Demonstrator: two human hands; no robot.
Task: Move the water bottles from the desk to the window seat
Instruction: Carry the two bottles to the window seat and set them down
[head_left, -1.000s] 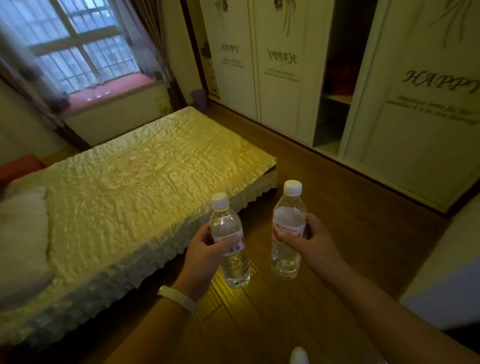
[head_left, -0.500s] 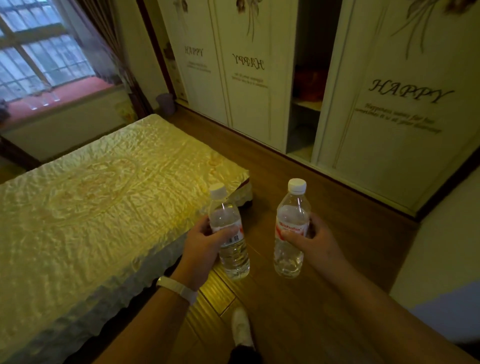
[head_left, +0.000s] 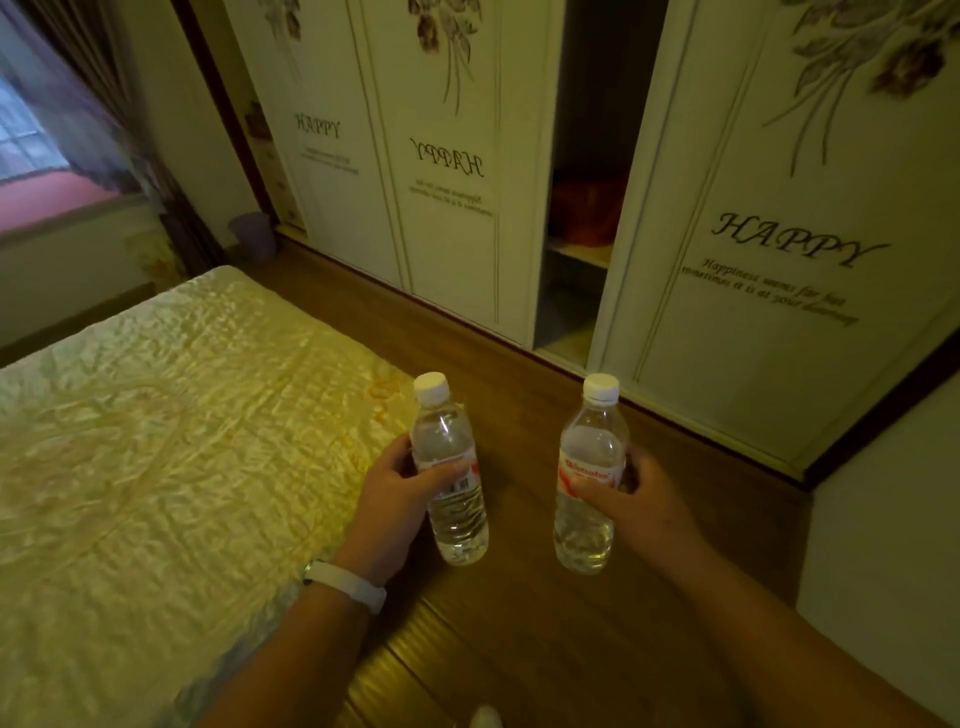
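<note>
In the hands (head_left: 395, 506) (head_left: 647, 501), two capped bottles (head_left: 444, 436) (head_left: 592, 441), clear water

One view, worn on head. Looks forward and down. Near, at 6 o'clock: brown wooden floor (head_left: 519, 649). Farther, at 1 o'clock: white sliding wardrobe doors (head_left: 779, 322). Farthest, at 10 o'clock: pink window seat (head_left: 47, 200).
</note>
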